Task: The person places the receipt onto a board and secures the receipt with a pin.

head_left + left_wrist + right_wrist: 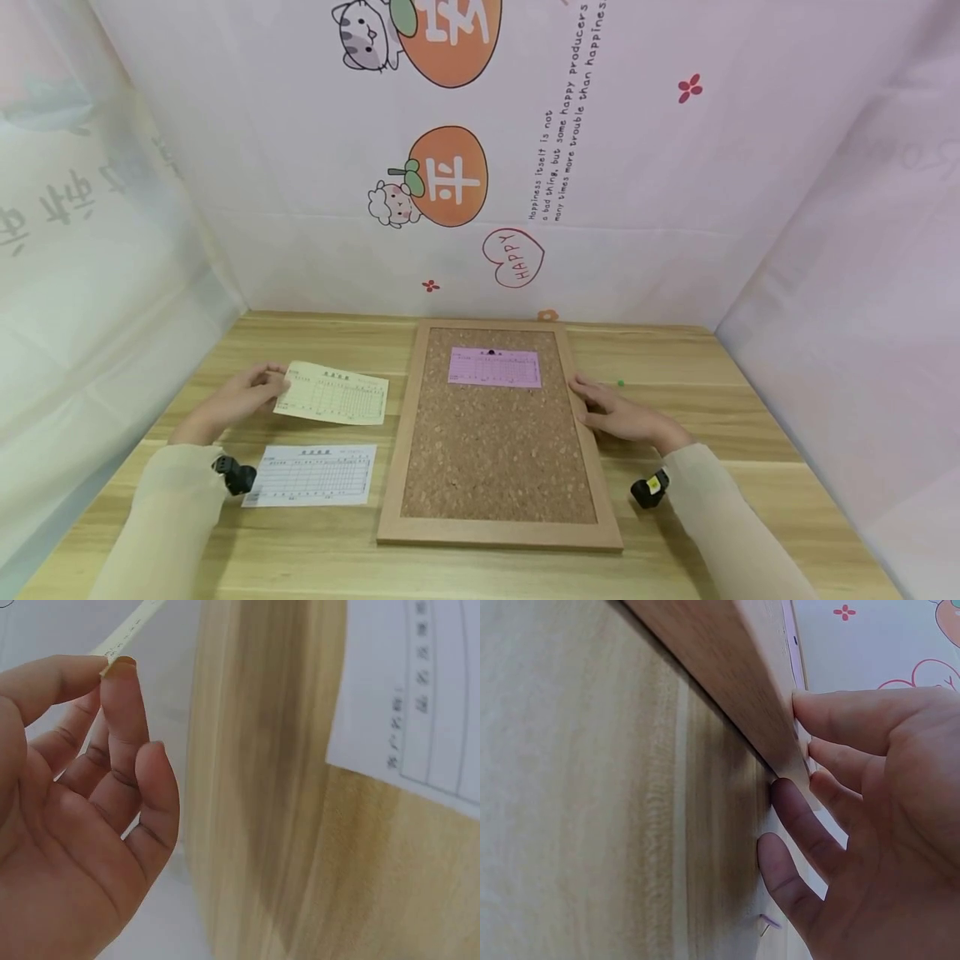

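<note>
My left hand (238,400) pinches the left edge of a pale yellow printed slip (333,393), raised above the table; in the left wrist view the slip (127,634) appears nearly edge-on between thumb and fingertip. Below it a white printed slip (311,477) lies flat. A cork board (498,458) with a light wooden frame lies to the right. Near its top sits a purple printed slip (495,371) with a black pin (491,352) at its upper edge. My right hand (622,414) touches the frame's right side with extended fingers, as the right wrist view shows.
A tiny green object (621,383) lies on the table beyond the right hand, and a pushpin (768,924) shows below the fingers in the right wrist view. Pale printed curtains (600,275) enclose the wooden table (315,558) at the back and sides.
</note>
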A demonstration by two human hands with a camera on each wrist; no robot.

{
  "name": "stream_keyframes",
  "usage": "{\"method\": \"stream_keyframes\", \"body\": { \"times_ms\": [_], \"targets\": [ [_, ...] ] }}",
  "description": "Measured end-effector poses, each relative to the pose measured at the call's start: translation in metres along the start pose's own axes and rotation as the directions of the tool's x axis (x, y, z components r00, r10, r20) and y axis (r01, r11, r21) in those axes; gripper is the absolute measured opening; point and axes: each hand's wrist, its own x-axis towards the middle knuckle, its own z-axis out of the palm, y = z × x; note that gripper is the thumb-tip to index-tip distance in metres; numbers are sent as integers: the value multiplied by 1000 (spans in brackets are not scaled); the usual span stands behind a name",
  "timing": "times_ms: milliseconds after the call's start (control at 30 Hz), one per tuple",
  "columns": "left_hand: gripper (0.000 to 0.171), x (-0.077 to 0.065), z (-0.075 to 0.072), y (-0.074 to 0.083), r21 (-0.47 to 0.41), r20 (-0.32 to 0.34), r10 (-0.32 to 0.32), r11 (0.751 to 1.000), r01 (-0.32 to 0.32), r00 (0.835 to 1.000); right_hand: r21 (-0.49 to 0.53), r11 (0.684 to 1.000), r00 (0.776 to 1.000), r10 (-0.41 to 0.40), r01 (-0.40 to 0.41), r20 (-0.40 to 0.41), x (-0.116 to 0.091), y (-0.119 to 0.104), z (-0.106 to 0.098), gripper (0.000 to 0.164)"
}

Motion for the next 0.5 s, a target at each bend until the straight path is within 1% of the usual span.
{"method": "stream_keyframes", "body": {
  "times_ms": [100, 267, 500],
  "targets": [
    [52, 0, -2, 3, -24, 1, 22, 999, -22, 1000, 0, 1000, 1000, 2, -2, -3, 0, 0, 0, 67],
    [57, -1, -3, 9, -35, 1, 19, 999, -19, 1000, -7, 1000, 1000, -3, 3, 0, 0, 2, 1, 67],
    [58, -3, -3, 15, -49, -20, 28, 998, -29, 999, -17, 1000, 1000, 10, -10, -5, 3, 7, 2, 68]
  ]
}}
